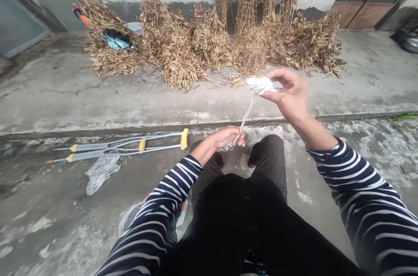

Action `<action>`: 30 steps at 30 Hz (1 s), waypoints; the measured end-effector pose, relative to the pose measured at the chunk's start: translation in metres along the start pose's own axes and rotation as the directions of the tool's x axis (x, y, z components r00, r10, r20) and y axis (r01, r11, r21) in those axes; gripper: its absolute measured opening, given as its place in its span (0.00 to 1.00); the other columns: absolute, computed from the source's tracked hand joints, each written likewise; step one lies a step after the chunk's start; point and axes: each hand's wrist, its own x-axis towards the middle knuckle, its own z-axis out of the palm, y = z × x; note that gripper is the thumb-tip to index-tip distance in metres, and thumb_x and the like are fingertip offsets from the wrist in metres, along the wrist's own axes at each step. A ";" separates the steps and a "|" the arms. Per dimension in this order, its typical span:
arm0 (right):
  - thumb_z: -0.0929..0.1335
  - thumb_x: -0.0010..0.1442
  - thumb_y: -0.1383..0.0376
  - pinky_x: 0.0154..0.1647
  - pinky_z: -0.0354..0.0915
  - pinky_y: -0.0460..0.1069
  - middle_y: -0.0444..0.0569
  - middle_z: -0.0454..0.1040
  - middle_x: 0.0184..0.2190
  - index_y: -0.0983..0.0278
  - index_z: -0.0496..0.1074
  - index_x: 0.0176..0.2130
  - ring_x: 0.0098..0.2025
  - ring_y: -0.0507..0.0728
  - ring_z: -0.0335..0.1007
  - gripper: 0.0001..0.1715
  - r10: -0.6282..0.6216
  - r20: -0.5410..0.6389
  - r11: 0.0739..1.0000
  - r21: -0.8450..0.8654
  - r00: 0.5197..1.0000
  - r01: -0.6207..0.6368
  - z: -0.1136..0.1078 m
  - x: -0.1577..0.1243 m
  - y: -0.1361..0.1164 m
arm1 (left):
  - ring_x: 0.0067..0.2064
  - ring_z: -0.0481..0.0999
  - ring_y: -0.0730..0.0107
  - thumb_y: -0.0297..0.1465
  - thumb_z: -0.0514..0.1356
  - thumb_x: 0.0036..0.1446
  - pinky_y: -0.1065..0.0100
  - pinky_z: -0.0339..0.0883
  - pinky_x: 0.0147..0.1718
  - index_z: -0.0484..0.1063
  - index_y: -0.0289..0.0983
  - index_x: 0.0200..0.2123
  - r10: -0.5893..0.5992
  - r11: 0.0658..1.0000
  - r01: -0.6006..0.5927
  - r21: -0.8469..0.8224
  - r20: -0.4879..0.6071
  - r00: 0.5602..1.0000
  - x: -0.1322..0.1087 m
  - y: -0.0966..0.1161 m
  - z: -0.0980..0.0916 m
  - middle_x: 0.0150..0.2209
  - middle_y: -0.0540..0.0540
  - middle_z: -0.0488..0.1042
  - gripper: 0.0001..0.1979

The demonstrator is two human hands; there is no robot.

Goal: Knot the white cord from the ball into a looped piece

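Note:
My right hand (290, 93) is raised in front of me, its thumb and fingers pinching a small white wrapped bundle (261, 85). From the bundle a white cord (247, 114) runs slanting down to my left hand (228, 136). The fingers of my left hand are closed around that cord, above my knees. Loose thin loops of the cord (229, 147) hang just under the left hand. What the bundle is made of inside does not show.
Crutches (130, 147) with yellow pads lie on the ground at left, beside a crumpled clear plastic bag (102, 171). A low concrete step (146, 106) crosses ahead. Dry plant stalks (183, 49) are heaped along the wall, with tied bundles (247, 1) standing upright behind.

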 end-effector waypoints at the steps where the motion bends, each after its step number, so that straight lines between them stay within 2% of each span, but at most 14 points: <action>1: 0.80 0.50 0.57 0.46 0.75 0.55 0.47 0.75 0.42 0.57 0.76 0.40 0.49 0.59 0.73 0.19 -0.014 0.019 0.999 0.034 1.000 0.013 0.000 -0.002 -0.011 | 0.35 0.80 0.61 0.35 0.60 0.53 0.64 0.67 0.42 0.73 0.36 0.26 -0.023 0.997 0.022 0.078 0.019 1.000 0.005 0.001 0.001 0.22 0.46 0.75 0.09; 5: 0.81 0.49 0.57 0.54 0.74 0.59 0.48 0.75 0.42 0.57 0.75 0.40 0.51 0.62 0.74 0.21 -0.055 0.037 0.988 0.143 0.998 0.049 -0.002 -0.008 -0.045 | 0.39 0.80 0.62 0.32 0.60 0.51 0.64 0.66 0.46 0.78 0.36 0.27 -0.120 0.927 0.094 0.362 0.050 0.991 0.032 -0.003 0.001 0.27 0.44 0.80 0.08; 9: 0.82 0.47 0.57 0.56 0.74 0.62 0.48 0.75 0.42 0.57 0.73 0.40 0.54 0.65 0.74 0.23 -0.078 -0.033 0.981 0.175 0.996 0.083 -0.009 -0.010 -0.070 | 0.38 0.79 0.62 0.29 0.60 0.46 0.65 0.67 0.45 0.77 0.36 0.22 -0.214 0.865 0.262 0.428 -0.157 0.964 0.045 -0.028 -0.010 0.27 0.44 0.80 0.06; 13: 0.82 0.47 0.55 0.53 0.76 0.61 0.49 0.76 0.42 0.57 0.74 0.40 0.54 0.67 0.75 0.24 -0.135 -0.137 0.977 0.148 0.981 0.155 -0.026 -0.001 -0.087 | 0.41 0.79 0.58 0.26 0.62 0.43 0.63 0.69 0.46 0.77 0.37 0.24 -0.213 0.823 0.314 0.473 -0.257 0.943 0.031 -0.051 -0.020 0.31 0.43 0.81 0.03; 16: 0.82 0.47 0.54 0.46 0.79 0.60 0.49 0.77 0.43 0.56 0.75 0.41 0.53 0.67 0.75 0.24 -0.107 -0.125 0.983 0.135 0.986 0.124 -0.038 0.008 -0.084 | 0.47 0.78 0.49 0.22 0.66 0.37 0.56 0.68 0.51 0.76 0.36 0.28 -0.167 0.773 0.350 0.529 -0.362 0.917 0.019 -0.045 -0.028 0.37 0.40 0.81 0.10; 18: 0.82 0.46 0.56 0.46 0.79 0.60 0.48 0.77 0.43 0.56 0.75 0.40 0.50 0.64 0.77 0.24 -0.072 -0.080 0.986 0.144 0.994 0.083 -0.039 0.011 -0.073 | 0.53 0.75 0.47 0.23 0.68 0.39 0.55 0.66 0.55 0.77 0.36 0.37 -0.091 0.764 0.336 0.551 -0.423 0.902 0.015 -0.024 -0.029 0.46 0.37 0.80 0.17; 20: 0.82 0.45 0.57 0.49 0.78 0.61 0.47 0.77 0.42 0.57 0.76 0.39 0.47 0.62 0.77 0.23 -0.020 -0.020 0.990 0.140 1.000 0.023 -0.033 0.011 -0.059 | 0.59 0.72 0.52 0.29 0.68 0.48 0.58 0.65 0.58 0.74 0.38 0.51 0.062 0.810 0.207 0.549 -0.431 0.900 0.014 0.006 -0.022 0.57 0.37 0.76 0.24; 21: 0.82 0.45 0.57 0.50 0.78 0.60 0.47 0.77 0.42 0.58 0.76 0.39 0.46 0.61 0.77 0.23 0.006 0.009 0.991 0.136 1.000 -0.007 -0.029 0.011 -0.051 | 0.61 0.72 0.53 0.31 0.67 0.51 0.59 0.67 0.56 0.72 0.37 0.56 0.205 0.851 0.046 0.523 -0.411 0.889 0.014 0.023 -0.015 0.60 0.36 0.74 0.27; 23: 0.82 0.45 0.58 0.50 0.78 0.59 0.47 0.78 0.41 0.59 0.76 0.39 0.45 0.59 0.77 0.23 0.048 0.059 0.990 0.129 0.997 -0.055 -0.018 0.009 -0.036 | 0.62 0.71 0.54 0.34 0.67 0.54 0.62 0.72 0.49 0.69 0.39 0.61 0.467 0.856 -0.304 0.419 -0.372 0.802 0.017 0.054 0.005 0.63 0.37 0.71 0.31; 24: 0.81 0.45 0.58 0.50 0.78 0.58 0.47 0.78 0.40 0.60 0.75 0.39 0.45 0.58 0.77 0.22 0.063 0.081 0.989 0.127 0.995 -0.073 -0.013 0.008 -0.029 | 0.62 0.72 0.54 0.36 0.68 0.54 0.64 0.73 0.46 0.68 0.40 0.62 0.539 0.832 -0.416 0.367 -0.357 0.763 0.018 0.067 0.017 0.63 0.37 0.71 0.32; 25: 0.81 0.46 0.59 0.49 0.78 0.57 0.47 0.78 0.40 0.60 0.75 0.39 0.45 0.58 0.77 0.22 0.076 0.099 0.988 0.124 0.992 -0.088 -0.009 0.007 -0.022 | 0.60 0.73 0.55 0.36 0.69 0.53 0.65 0.74 0.44 0.69 0.39 0.61 0.584 0.809 -0.488 0.327 -0.355 0.730 0.020 0.077 0.030 0.61 0.37 0.73 0.31; 27: 0.80 0.46 0.61 0.48 0.78 0.56 0.47 0.78 0.40 0.60 0.75 0.39 0.46 0.58 0.76 0.21 0.098 0.121 0.985 0.129 0.988 -0.113 -0.004 0.008 -0.011 | 0.53 0.78 0.59 0.37 0.70 0.54 0.66 0.74 0.42 0.73 0.37 0.55 0.616 0.788 -0.550 0.277 -0.390 0.685 0.024 0.089 0.052 0.51 0.38 0.79 0.26; 29: 0.80 0.46 0.62 0.45 0.79 0.56 0.47 0.78 0.41 0.60 0.75 0.40 0.46 0.58 0.76 0.21 0.123 0.132 0.978 0.154 0.984 -0.143 -0.004 0.010 -0.002 | 0.40 0.80 0.66 0.38 0.70 0.56 0.68 0.74 0.38 0.75 0.36 0.47 0.602 0.795 -0.554 0.247 -0.438 0.668 0.026 0.089 0.066 0.39 0.43 0.81 0.19; 30: 0.79 0.47 0.63 0.43 0.79 0.55 0.47 0.77 0.40 0.60 0.75 0.41 0.45 0.58 0.77 0.21 0.137 0.130 0.972 0.171 0.982 -0.158 -0.006 0.011 0.002 | 0.35 0.79 0.70 0.40 0.69 0.57 0.70 0.73 0.34 0.76 0.35 0.43 0.587 0.804 -0.547 0.230 -0.449 0.674 0.026 0.086 0.070 0.34 0.45 0.80 0.16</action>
